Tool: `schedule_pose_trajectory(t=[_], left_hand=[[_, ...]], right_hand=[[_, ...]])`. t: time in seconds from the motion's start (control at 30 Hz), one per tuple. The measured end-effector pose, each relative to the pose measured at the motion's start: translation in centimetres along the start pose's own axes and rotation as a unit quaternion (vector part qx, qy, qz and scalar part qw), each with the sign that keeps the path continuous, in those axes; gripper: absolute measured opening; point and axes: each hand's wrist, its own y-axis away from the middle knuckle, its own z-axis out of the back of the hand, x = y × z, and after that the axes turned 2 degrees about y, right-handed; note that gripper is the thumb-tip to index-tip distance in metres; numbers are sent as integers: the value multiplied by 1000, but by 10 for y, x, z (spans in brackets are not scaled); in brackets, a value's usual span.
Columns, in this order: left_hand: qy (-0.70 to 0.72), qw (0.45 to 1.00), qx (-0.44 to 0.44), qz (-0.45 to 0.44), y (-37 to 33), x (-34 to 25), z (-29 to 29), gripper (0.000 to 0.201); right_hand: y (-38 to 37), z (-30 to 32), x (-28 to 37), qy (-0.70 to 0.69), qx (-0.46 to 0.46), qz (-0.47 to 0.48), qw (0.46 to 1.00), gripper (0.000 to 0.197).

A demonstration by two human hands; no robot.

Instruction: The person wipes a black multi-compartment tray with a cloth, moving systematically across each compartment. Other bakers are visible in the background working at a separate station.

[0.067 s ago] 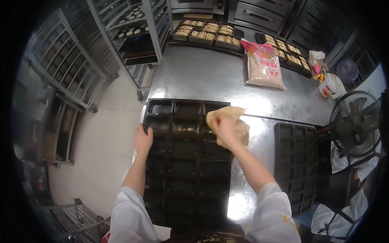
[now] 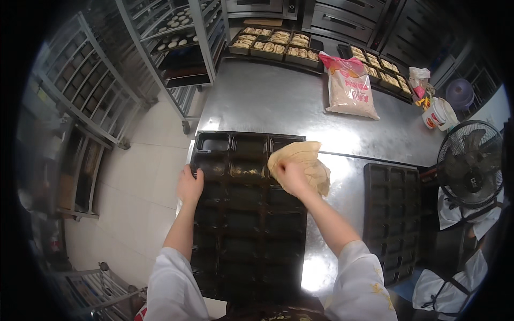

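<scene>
In front of me on the steel table lies a big dark baking pan [image 2: 241,219] with rows of rectangular cups. My left hand [image 2: 190,186] grips its left edge, thumb and fingertips over the rim. A crumpled tan cloth [image 2: 313,163] is bunched in my right hand [image 2: 290,176], whose fingers are closed around it. The cloth covers cups at the pan's far right and hangs over the right edge. Pale crumbs or greasy marks show in a middle cup beside it.
Another dark cupped pan [image 2: 392,222] lies to the right, near a black fan [image 2: 471,166]. Farther back are a pink-and-clear bag [image 2: 350,91], tins of shaped dough [image 2: 267,48] and a white bucket [image 2: 435,113]. A metal tray rack [image 2: 201,53] stands at the far left.
My right hand and the cloth have shifted slightly left and toward me over the pan. My left hand stays at the pan's edge.
</scene>
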Motion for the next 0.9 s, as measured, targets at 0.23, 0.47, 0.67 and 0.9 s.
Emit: schedule_pose_trajectory(t=[0.23,0.47,0.67,0.9], left_hand=[[27,999,2,26,3,4,0,50],[11,1000,-5,21,-1,9,-4,49],[26,1000,7,9,-4,13,-1,47],[-12,999,18,25,4,-2,3,45]], right_hand=[[23,-18,2,27,36,53,998,27],[26,12,12,90,155,98,979,48],[29,67,-12,277,180,199,923,68],[46,29,17,117,114,103,981,81]])
